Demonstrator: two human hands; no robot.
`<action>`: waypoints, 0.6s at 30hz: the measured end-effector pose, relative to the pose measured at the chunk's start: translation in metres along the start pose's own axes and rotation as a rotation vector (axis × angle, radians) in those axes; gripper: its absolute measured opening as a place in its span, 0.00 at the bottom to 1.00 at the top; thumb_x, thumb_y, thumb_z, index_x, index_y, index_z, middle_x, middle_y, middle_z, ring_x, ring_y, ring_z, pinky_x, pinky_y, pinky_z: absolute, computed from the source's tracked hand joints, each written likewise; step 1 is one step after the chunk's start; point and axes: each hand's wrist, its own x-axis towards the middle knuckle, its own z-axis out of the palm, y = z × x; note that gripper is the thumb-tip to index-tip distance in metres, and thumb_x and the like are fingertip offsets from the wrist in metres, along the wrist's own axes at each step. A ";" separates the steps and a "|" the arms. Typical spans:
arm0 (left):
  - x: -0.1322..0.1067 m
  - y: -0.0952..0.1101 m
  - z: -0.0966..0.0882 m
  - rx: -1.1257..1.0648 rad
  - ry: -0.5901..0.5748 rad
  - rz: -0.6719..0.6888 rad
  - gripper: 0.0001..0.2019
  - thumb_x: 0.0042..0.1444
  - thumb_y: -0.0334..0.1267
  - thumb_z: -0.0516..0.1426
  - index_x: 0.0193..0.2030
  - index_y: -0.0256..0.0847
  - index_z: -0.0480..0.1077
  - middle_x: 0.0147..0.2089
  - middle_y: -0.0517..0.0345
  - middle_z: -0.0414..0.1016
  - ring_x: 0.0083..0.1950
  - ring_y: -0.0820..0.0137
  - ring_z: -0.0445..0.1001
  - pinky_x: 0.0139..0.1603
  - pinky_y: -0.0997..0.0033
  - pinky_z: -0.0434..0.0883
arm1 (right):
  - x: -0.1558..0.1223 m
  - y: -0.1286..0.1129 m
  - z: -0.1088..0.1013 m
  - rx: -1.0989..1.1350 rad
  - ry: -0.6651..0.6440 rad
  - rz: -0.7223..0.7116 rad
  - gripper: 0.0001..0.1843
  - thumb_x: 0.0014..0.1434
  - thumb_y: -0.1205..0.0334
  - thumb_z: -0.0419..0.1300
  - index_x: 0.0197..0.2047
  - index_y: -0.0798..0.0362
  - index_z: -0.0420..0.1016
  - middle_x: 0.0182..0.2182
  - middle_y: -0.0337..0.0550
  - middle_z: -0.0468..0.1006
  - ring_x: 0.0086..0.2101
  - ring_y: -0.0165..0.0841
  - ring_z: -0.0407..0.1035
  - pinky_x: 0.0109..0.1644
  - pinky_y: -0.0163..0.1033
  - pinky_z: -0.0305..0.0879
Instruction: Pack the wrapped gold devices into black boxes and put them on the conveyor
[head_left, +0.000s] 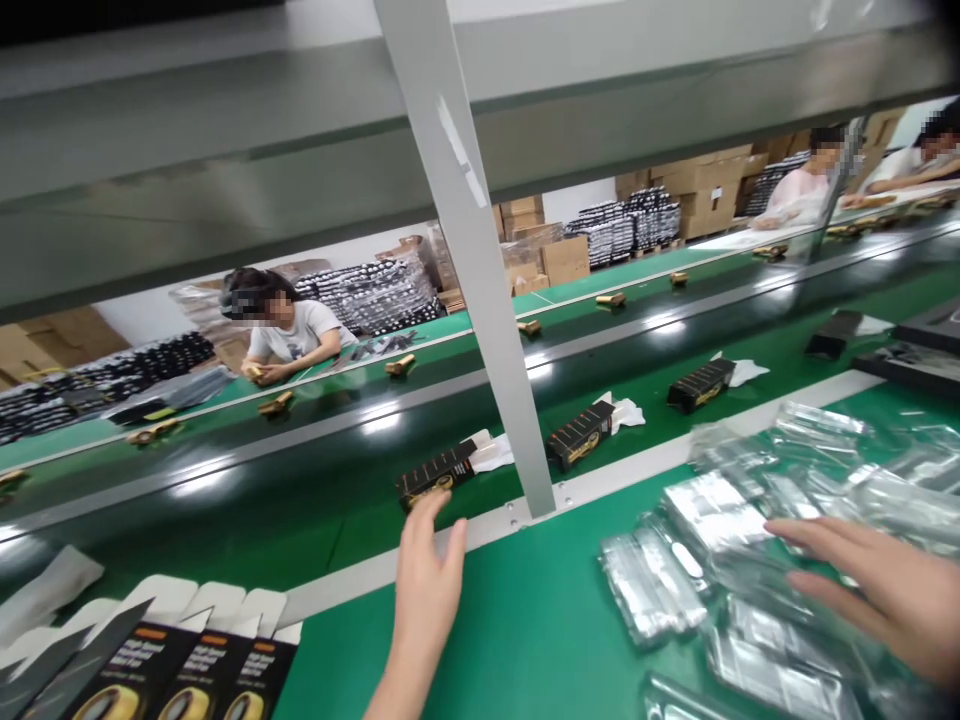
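Note:
My left hand (426, 580) is stretched forward with its fingers apart and nothing in it, its fingertips close to a black and gold box (437, 472) on the green conveyor belt (315, 500). My right hand (885, 585) lies open and flat over a heap of clear plastic packets (720, 560) on the green worktable (525, 620). Two more black boxes (581, 435) (701, 384) ride further along the belt, each with a white sheet beside it.
Several flat black cartons (150, 670) are fanned out at the lower left. A grey upright post (480, 270) rises from the table edge. Across the belt a person (289, 335) sits handling gold parts; two other people (806, 185) sit far right. Cardboard boxes stack behind.

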 end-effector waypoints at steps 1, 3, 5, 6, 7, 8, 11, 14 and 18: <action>-0.013 0.004 -0.002 -0.059 -0.029 -0.043 0.22 0.60 0.51 0.47 0.55 0.43 0.65 0.62 0.51 0.62 0.65 0.59 0.59 0.66 0.49 0.60 | 0.003 0.001 -0.004 -0.054 -0.125 -0.005 0.23 0.61 0.44 0.53 0.54 0.46 0.72 0.46 0.48 0.75 0.42 0.46 0.72 0.40 0.45 0.70; -0.034 0.010 -0.007 -0.127 -0.091 -0.099 0.21 0.58 0.53 0.48 0.51 0.46 0.69 0.62 0.55 0.64 0.66 0.58 0.58 0.66 0.48 0.59 | 0.011 -0.003 -0.010 -0.117 -0.287 0.000 0.24 0.63 0.45 0.52 0.57 0.47 0.68 0.46 0.48 0.75 0.40 0.44 0.73 0.42 0.46 0.71; -0.049 0.016 -0.014 -0.184 -0.111 -0.133 0.19 0.57 0.53 0.49 0.48 0.48 0.71 0.60 0.58 0.66 0.65 0.59 0.59 0.67 0.49 0.58 | 0.016 -0.014 -0.017 -0.110 -0.271 -0.013 0.23 0.65 0.47 0.48 0.58 0.45 0.67 0.48 0.46 0.74 0.44 0.43 0.72 0.47 0.46 0.70; -0.054 0.020 -0.017 -0.224 -0.101 -0.157 0.18 0.57 0.53 0.50 0.46 0.47 0.72 0.58 0.58 0.67 0.64 0.59 0.61 0.67 0.50 0.58 | 0.016 -0.024 -0.021 -0.108 -0.241 -0.043 0.22 0.65 0.46 0.47 0.58 0.43 0.67 0.50 0.44 0.73 0.47 0.43 0.70 0.51 0.47 0.67; -0.059 0.025 -0.019 -0.282 -0.096 -0.188 0.18 0.57 0.53 0.51 0.46 0.46 0.72 0.56 0.57 0.69 0.61 0.60 0.64 0.65 0.52 0.61 | 0.015 -0.037 -0.024 -0.101 -0.205 -0.079 0.22 0.65 0.46 0.48 0.58 0.42 0.67 0.52 0.42 0.71 0.51 0.43 0.67 0.55 0.49 0.64; -0.065 0.031 -0.020 -0.366 -0.098 -0.232 0.19 0.56 0.53 0.52 0.46 0.44 0.72 0.52 0.55 0.71 0.56 0.61 0.68 0.61 0.55 0.65 | 0.011 -0.053 -0.027 -0.078 -0.167 -0.116 0.22 0.64 0.45 0.48 0.58 0.41 0.66 0.53 0.40 0.70 0.53 0.43 0.65 0.57 0.50 0.62; -0.084 0.056 -0.018 -0.798 -0.244 -0.373 0.21 0.55 0.53 0.55 0.47 0.37 0.70 0.41 0.51 0.73 0.37 0.68 0.73 0.39 0.68 0.73 | -0.004 -0.111 -0.027 0.151 -0.092 -0.141 0.19 0.64 0.46 0.48 0.54 0.41 0.68 0.54 0.39 0.69 0.54 0.40 0.64 0.56 0.43 0.65; -0.107 0.081 -0.013 -1.351 -0.597 -0.427 0.28 0.51 0.54 0.60 0.53 0.37 0.65 0.45 0.47 0.72 0.32 0.71 0.74 0.31 0.73 0.71 | -0.012 -0.168 -0.007 0.485 -0.230 -0.151 0.15 0.63 0.48 0.52 0.48 0.43 0.72 0.51 0.40 0.72 0.51 0.37 0.68 0.51 0.36 0.68; -0.126 0.089 -0.009 -1.729 -0.678 -0.419 0.36 0.47 0.54 0.64 0.61 0.43 0.61 0.56 0.43 0.67 0.44 0.64 0.75 0.38 0.71 0.72 | -0.009 -0.215 0.039 0.784 -0.316 -0.230 0.13 0.57 0.50 0.60 0.42 0.49 0.74 0.52 0.47 0.72 0.53 0.42 0.66 0.52 0.40 0.68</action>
